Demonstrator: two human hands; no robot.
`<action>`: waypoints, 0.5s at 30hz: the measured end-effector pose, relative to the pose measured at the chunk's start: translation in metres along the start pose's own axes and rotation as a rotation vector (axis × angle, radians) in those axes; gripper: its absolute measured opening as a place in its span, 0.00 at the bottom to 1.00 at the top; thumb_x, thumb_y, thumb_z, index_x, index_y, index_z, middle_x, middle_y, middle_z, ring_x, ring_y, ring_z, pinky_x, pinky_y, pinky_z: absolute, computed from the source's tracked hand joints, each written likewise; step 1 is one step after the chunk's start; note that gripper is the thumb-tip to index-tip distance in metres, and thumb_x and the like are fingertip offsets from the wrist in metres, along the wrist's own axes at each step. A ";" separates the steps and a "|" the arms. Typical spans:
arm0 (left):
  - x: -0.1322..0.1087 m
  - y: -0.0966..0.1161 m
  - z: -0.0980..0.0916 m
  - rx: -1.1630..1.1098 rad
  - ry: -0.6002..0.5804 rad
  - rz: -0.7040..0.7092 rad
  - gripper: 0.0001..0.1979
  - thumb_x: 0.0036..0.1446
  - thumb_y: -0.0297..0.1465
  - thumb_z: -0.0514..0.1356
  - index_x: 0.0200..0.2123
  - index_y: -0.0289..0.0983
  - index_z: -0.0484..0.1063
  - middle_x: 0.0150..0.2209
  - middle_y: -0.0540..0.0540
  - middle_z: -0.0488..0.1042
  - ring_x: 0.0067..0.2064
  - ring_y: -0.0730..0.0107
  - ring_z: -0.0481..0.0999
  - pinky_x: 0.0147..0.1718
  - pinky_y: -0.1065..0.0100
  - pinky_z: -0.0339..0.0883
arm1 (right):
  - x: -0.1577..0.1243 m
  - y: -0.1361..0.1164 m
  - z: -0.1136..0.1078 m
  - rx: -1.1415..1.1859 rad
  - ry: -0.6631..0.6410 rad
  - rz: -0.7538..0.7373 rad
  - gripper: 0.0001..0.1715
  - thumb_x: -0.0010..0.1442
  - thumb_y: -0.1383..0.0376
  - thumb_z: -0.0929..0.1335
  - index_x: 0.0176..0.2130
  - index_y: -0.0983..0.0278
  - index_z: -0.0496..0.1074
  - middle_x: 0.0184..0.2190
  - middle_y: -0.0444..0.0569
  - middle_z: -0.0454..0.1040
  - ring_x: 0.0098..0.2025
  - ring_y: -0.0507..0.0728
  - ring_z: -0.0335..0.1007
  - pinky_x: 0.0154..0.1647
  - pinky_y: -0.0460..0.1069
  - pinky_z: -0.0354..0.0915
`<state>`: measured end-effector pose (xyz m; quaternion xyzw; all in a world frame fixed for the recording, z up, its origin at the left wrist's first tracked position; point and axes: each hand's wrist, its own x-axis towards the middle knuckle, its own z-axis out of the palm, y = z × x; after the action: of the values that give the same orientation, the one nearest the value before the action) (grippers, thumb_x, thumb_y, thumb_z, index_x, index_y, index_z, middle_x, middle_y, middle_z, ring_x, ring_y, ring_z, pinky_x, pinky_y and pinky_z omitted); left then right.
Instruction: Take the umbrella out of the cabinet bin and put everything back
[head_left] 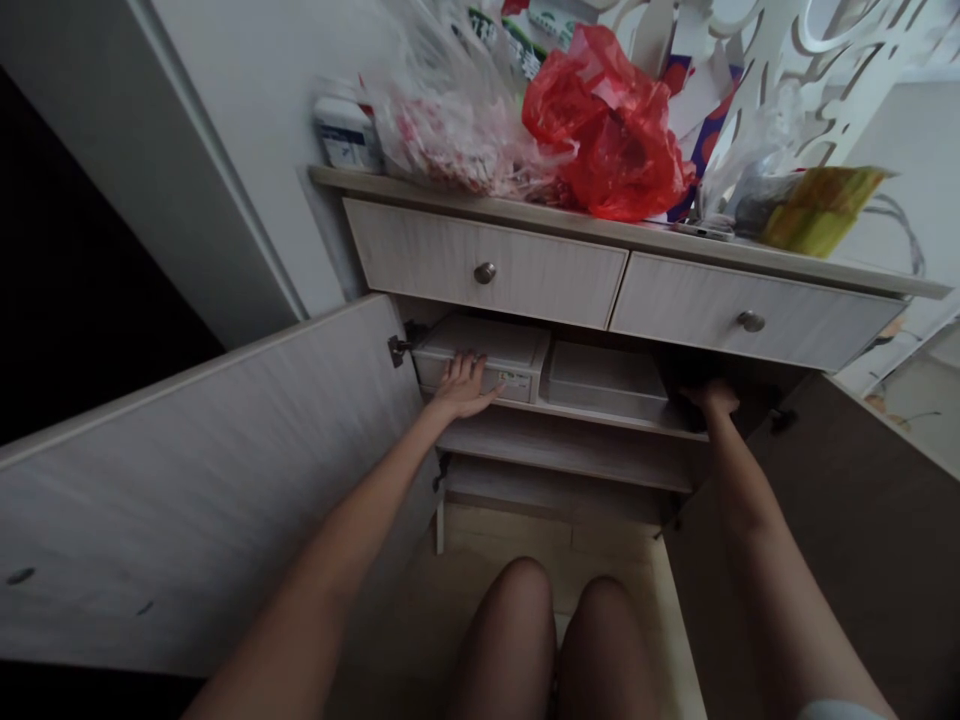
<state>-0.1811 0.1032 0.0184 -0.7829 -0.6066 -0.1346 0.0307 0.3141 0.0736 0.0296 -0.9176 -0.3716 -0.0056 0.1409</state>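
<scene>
I crouch before a pale wooden cabinet (570, 450) with both doors swung wide. My left hand (463, 384) rests on the front of a white lidded box (480, 352) on the upper shelf, fingers spread flat over its edge. A second white box (604, 378) sits to its right. My right hand (712, 398) reaches into the dark right end of the same shelf; its fingers are hidden in shadow, so what it touches is unclear.
Two closed drawers with round knobs (484, 272) (750, 321) sit above the shelf. On top lie a red plastic bag (611, 125), a clear bag (450, 120), a white container (343, 130) and yellow-green packets (814, 208). The left door (202, 480) and right door (862, 520) flank my knees (562, 640).
</scene>
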 end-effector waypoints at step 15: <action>0.000 0.003 -0.005 0.000 -0.038 -0.017 0.47 0.61 0.57 0.44 0.71 0.28 0.48 0.73 0.30 0.46 0.73 0.40 0.39 0.68 0.45 0.38 | -0.022 -0.006 0.049 -0.020 0.164 -0.233 0.30 0.68 0.56 0.57 0.61 0.65 0.71 0.66 0.70 0.58 0.68 0.80 0.49 0.60 0.81 0.42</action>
<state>-0.1793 0.1016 0.0232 -0.7800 -0.6139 -0.1197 0.0182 0.2893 0.0759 -0.0179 -0.8662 -0.4626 -0.1007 0.1598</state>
